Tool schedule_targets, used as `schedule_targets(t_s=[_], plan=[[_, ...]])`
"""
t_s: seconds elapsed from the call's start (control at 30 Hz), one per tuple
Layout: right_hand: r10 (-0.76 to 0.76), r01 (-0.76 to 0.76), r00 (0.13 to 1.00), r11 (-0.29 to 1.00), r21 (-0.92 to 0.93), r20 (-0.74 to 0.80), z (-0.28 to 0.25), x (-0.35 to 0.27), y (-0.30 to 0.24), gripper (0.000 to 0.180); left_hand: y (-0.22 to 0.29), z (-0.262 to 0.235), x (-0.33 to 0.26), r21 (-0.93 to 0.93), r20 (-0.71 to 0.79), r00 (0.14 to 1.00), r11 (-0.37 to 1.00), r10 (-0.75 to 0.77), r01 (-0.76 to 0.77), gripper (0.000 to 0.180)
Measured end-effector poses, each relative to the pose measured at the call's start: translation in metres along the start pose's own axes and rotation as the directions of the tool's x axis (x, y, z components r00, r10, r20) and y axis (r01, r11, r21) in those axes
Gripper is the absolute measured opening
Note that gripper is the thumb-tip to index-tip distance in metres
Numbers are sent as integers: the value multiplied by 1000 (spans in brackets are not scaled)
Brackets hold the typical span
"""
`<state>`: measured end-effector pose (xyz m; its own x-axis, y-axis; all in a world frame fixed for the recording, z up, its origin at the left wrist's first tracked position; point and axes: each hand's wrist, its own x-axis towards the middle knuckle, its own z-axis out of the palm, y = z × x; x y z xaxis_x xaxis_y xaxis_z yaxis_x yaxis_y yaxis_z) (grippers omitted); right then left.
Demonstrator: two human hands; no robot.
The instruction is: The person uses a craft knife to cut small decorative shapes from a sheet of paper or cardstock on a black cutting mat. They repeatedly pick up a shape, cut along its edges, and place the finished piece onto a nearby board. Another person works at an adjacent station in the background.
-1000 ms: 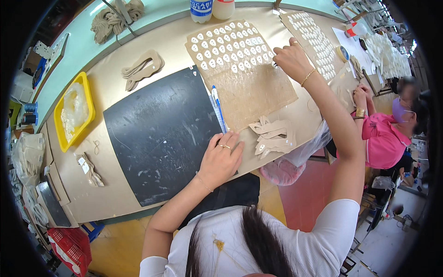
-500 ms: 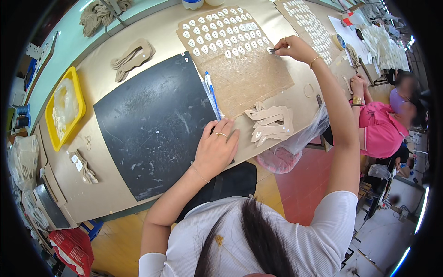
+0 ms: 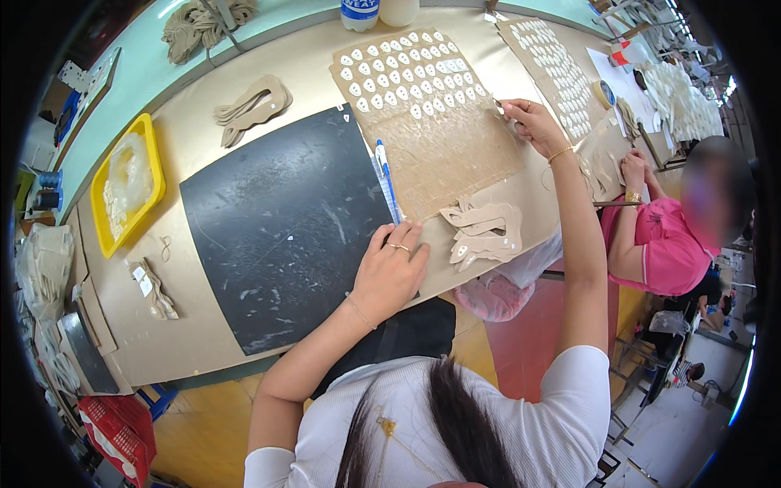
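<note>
My right hand (image 3: 533, 128) is closed at the right edge of a brown sheet (image 3: 455, 171), its fingertips pinching a slim dark tool like tweezers (image 3: 499, 102). A small white piece seems to be at the tool's tip, though it is too small to be sure. Similar white oval pieces (image 3: 404, 71) with dark dots lie in rows on the far half of the sheet. My left hand (image 3: 393, 268) rests with fingers extended between the black mat (image 3: 285, 236) and the sheet's near corner. Just beyond its fingertips lies a blue-and-white pen (image 3: 387, 179) on a paper strip.
Beige cut pieces lie in a stack (image 3: 488, 232) near the table edge and in another stack (image 3: 254, 107) beyond the mat. A yellow tray (image 3: 150, 183) holds a plastic bag and white bits. Another dotted sheet (image 3: 561, 89) and a co-worker in pink (image 3: 663, 248) are at right.
My right hand and the dark tool have drawn slightly right and nearer to me, off the row of white pieces. The view has shifted a little; my left hand stays at the mat's edge.
</note>
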<state>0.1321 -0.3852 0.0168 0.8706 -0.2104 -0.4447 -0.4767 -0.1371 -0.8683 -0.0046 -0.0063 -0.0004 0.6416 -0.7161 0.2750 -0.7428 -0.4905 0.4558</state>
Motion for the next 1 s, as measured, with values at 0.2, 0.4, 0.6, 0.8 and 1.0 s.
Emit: schedule_targets(t_s=[0.2,0.4,0.6,0.8,1.0], plan=[[-93,94,992,996,-8,85,25,-39,-18,24,0,-2,0,-63,-11,1000,998,-9,8,30],[-247,476,860,703,-529,446,141,-115,-77,25,-1,-20,-17,-314,-140,990,949,-11,-34,36],[-274,655,747,464,-597,606,267,-145,-63,22,-20,-71,-79,-185,-402,812,906,-424,382,28],[-253,634,773,308,-709,582,328,-160,-76,20,-65,-81,-102,-184,-470,593,730,-653,658,30],[-264,661,749,223,-717,608,333,-163,-75,16,-74,-75,-77,-147,-416,586,687,-696,712,34]])
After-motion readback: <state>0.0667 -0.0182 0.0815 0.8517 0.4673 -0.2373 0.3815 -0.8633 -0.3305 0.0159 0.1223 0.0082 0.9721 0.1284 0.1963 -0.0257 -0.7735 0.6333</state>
